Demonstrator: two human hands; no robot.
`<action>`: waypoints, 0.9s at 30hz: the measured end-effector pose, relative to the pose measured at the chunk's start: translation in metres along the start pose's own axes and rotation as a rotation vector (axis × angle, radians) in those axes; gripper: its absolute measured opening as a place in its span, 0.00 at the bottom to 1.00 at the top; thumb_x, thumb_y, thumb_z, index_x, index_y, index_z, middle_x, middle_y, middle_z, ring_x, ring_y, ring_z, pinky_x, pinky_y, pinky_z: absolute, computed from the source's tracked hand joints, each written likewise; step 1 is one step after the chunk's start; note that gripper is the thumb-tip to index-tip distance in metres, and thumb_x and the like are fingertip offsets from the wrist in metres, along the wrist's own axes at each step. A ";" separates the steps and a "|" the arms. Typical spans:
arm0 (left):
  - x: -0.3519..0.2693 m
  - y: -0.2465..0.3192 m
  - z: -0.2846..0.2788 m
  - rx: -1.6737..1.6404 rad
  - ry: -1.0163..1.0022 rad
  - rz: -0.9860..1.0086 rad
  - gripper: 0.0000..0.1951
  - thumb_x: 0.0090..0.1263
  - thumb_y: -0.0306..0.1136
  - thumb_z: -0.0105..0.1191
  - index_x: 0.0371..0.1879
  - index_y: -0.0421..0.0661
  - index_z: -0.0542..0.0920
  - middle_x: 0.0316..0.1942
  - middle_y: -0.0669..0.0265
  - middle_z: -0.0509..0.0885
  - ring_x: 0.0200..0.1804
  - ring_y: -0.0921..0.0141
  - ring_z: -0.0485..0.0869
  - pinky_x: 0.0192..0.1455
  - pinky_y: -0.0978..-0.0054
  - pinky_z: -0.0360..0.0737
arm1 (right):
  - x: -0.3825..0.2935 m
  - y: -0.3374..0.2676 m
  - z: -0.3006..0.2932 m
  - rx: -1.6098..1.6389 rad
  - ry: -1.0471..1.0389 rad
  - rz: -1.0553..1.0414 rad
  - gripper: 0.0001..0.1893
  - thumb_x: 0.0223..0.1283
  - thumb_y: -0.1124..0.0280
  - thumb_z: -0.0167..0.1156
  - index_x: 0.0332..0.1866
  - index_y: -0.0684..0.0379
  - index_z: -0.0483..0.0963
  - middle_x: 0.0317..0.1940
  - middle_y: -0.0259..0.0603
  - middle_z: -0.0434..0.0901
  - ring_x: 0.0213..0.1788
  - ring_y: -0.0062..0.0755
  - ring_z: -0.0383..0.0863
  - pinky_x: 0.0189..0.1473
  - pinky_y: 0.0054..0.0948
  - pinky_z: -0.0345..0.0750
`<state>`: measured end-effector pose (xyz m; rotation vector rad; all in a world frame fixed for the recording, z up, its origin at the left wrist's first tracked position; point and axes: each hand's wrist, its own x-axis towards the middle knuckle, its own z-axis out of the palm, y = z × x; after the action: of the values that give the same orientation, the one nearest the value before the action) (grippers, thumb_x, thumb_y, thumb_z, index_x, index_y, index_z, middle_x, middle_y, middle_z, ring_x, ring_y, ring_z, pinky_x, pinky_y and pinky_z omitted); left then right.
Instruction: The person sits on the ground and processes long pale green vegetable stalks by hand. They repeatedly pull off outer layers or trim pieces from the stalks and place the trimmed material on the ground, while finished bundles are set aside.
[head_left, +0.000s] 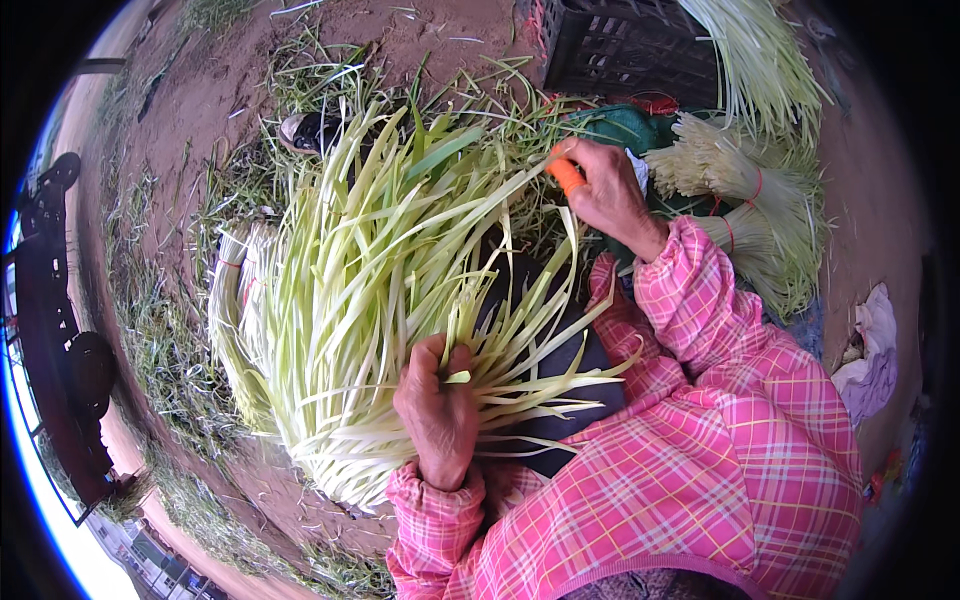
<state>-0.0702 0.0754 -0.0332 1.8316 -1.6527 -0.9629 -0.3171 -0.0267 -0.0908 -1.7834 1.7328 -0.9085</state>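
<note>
A large heap of pale yellow-green leaves, possibly blanched chives (337, 285), lies before me and across my lap. My left hand (439, 405) is closed around a bunch of them, low in the picture, with leaf ends fanning out towards me. Up and to the right, my right hand (604, 187) pinches the tip of a long leaf. Something orange (566, 171), perhaps a finger cover or a handle, shows at its fingers; which one I cannot tell. The leaf stretches from there back into the heap.
Tied bundles (750, 187) lie at the right, near a black plastic crate (630, 52). More tied bundles (232, 300) stand left of the heap. Loose leaf scraps (172, 360) cover the soil. A shoe (304, 133) shows beyond the heap. A pale cloth (870, 360) lies far right.
</note>
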 end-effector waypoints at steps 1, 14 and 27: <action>0.000 -0.002 0.001 0.025 0.008 -0.052 0.10 0.61 0.19 0.57 0.40 0.43 0.78 0.27 0.54 0.82 0.30 0.57 0.81 0.35 0.65 0.76 | 0.010 0.002 -0.012 -0.021 0.022 0.181 0.04 0.60 0.78 0.58 0.38 0.67 0.76 0.27 0.45 0.79 0.30 0.31 0.81 0.33 0.33 0.74; 0.003 -0.004 0.003 0.034 0.025 0.092 0.09 0.63 0.22 0.58 0.42 0.43 0.79 0.24 0.56 0.80 0.26 0.58 0.77 0.32 0.66 0.73 | -0.026 -0.040 0.033 0.154 -0.256 -0.369 0.04 0.54 0.73 0.60 0.34 0.60 0.76 0.26 0.45 0.79 0.31 0.50 0.82 0.33 0.41 0.77; 0.007 -0.009 0.008 -0.226 0.059 0.057 0.04 0.69 0.24 0.57 0.39 0.42 0.78 0.22 0.62 0.79 0.23 0.75 0.74 0.28 0.75 0.71 | -0.010 -0.041 -0.003 0.362 -0.284 -0.335 0.09 0.62 0.68 0.63 0.40 0.63 0.79 0.24 0.33 0.76 0.24 0.22 0.74 0.27 0.24 0.69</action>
<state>-0.0702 0.0710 -0.0458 1.6389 -1.4871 -1.0163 -0.2918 -0.0135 -0.0591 -1.8708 1.0381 -0.9719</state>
